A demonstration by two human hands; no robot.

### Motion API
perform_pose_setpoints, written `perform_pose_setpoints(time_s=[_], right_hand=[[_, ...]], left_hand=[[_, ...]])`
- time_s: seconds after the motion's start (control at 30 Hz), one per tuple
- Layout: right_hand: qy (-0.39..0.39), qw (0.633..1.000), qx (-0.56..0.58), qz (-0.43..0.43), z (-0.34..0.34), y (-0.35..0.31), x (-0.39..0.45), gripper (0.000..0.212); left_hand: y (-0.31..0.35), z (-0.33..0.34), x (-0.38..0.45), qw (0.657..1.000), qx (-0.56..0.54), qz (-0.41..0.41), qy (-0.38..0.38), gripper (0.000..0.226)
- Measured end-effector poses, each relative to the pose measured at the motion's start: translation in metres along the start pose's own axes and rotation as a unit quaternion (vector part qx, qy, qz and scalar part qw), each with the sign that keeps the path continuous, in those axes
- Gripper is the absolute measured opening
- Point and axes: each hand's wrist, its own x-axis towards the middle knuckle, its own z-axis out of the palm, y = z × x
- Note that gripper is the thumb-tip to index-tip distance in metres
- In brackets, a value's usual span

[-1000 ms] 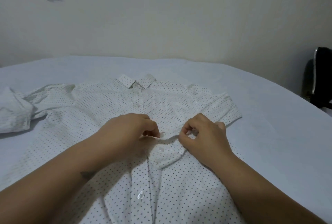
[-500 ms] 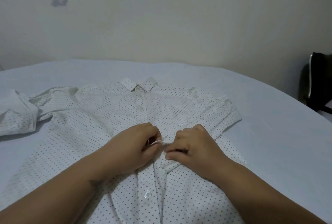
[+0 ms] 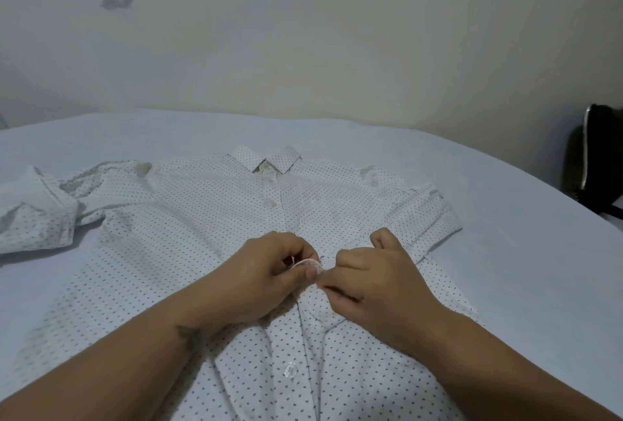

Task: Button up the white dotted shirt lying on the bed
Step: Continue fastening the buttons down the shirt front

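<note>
Both hands, left [image 3: 266,277] and right [image 3: 374,280], pinch the shirt [image 3: 188,218] placket edges mid-chest.

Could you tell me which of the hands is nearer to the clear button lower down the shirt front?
Left, narrowly. The left hand sits above the clear button and slightly left; the right hand is above and further right.

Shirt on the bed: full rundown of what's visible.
The white dotted shirt lies front-up and flat on the pale bed sheet, collar toward the wall. Thin woven fabric, small dark dots. Upper buttons look fastened; a clear button lower down is undone. Left hand and right hand pinch the placket mid-chest.
</note>
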Motion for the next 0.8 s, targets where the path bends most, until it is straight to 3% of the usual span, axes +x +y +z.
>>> perform_pose_setpoints(time_s=[0.17,0.37,0.63,0.8], right_hand=[[0.058,0.998,-0.022,-0.03,-0.002,0.0,0.001,0.018],[0.059,0.997,-0.024,-0.04,-0.001,-0.001,0.001,0.013],[0.064,0.997,-0.037,-0.036,0.0,-0.001,0.001,0.014],[0.074,0.996,-0.039,-0.031,-0.001,0.0,0.001,0.014]], left_hand=[[0.002,0.001,0.001,1.0,0.022,0.005,0.012,0.008],[0.006,0.007,0.003,0.995,0.096,0.024,0.002,0.015],[0.004,0.011,0.008,1.0,0.021,0.01,-0.003,0.02],[0.006,0.005,0.009,0.997,-0.028,0.027,0.059,0.032]])
